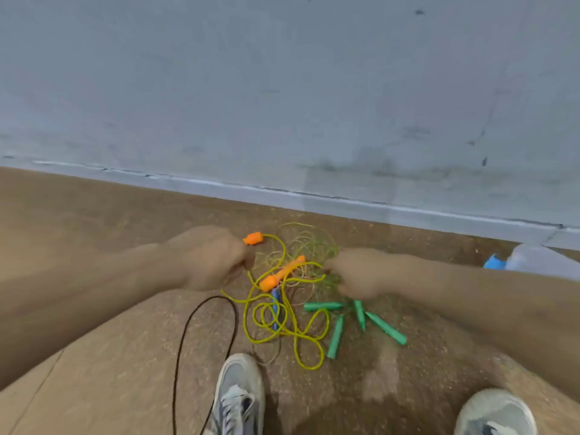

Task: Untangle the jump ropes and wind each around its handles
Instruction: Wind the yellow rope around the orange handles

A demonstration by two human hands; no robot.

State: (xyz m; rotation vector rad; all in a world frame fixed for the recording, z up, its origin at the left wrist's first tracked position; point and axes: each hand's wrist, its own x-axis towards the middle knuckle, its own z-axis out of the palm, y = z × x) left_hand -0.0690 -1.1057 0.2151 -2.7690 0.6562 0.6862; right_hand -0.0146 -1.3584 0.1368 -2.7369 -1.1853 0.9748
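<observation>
I'm crouching over the tangle (309, 243), lying on the floor (408, 372) by the wall (282, 89), between my hands. My left hand (216, 259) is curling round the yellow rope (309, 367) beside one orange handle (252, 238). My right hand (354, 274) is pinching the tangle's thin strands (too blurred to tell which). The other handle (282, 274) is slanting between them, fat end nearer my left.

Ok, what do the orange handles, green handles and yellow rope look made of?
The orange handles look like smooth moulded plastic: uniform bright colour. The green handles are likely plastic too, plain tapered sticks; blur hides their finish. The yellow rope is thin flexible cord lying in springy loops, perhaps PVC; unclear.
</observation>
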